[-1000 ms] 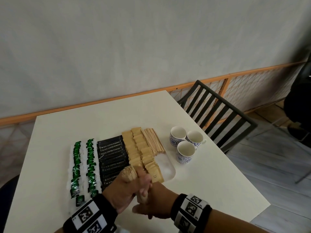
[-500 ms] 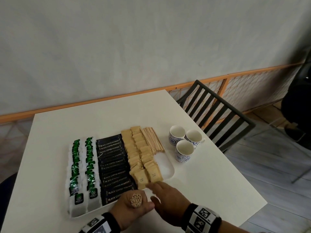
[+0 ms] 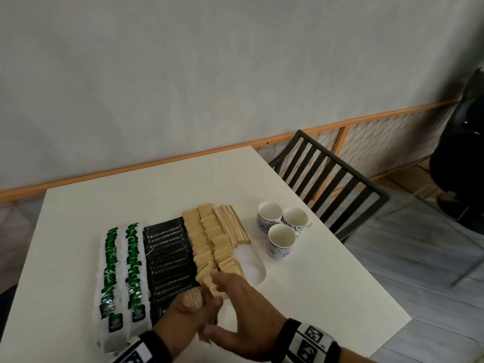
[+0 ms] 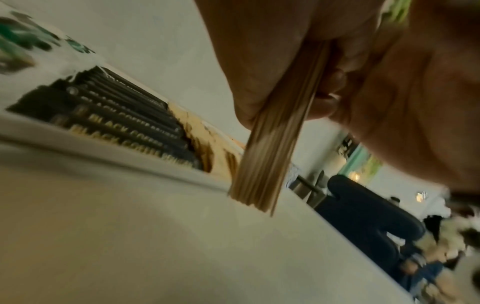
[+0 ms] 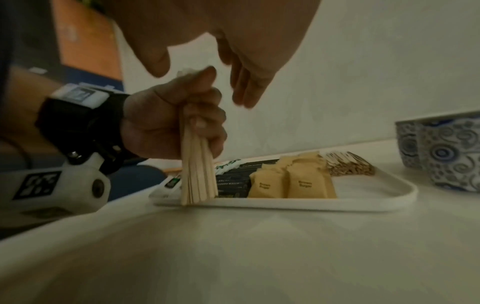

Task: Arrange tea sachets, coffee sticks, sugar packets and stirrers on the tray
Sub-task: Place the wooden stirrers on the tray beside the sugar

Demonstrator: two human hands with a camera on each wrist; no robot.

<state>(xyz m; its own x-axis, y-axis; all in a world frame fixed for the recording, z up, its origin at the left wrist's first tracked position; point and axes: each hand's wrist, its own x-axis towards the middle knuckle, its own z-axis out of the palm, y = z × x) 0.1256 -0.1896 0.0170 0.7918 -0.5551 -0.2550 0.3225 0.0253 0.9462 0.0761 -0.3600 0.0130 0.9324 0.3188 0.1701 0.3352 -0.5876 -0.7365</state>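
My left hand (image 3: pixel 192 307) grips an upright bundle of wooden stirrers (image 5: pixel 197 172) whose lower ends stand on the table just in front of the white tray (image 3: pixel 258 271). The same bundle (image 4: pixel 270 148) shows under the left palm. My right hand (image 3: pixel 235 307) hovers open beside and over the bundle top, fingers straight, holding nothing. On the tray lie green tea sachets (image 3: pixel 111 260), black coffee sticks (image 3: pixel 169 258), brown sugar packets (image 3: pixel 209 244) and a laid pile of stirrers (image 3: pixel 231 227) at the far right; its near right corner is bare.
Three blue-patterned cups (image 3: pixel 281 229) stand right of the tray. A black slatted chair (image 3: pixel 330 184) sits at the table's right side. The white table (image 3: pixel 327 297) has its near edge close to my wrists. A wall runs behind.
The left hand with the bundle moved forward toward the tray's near edge. The right hand, which had drawn away, came back beside the bundle top.
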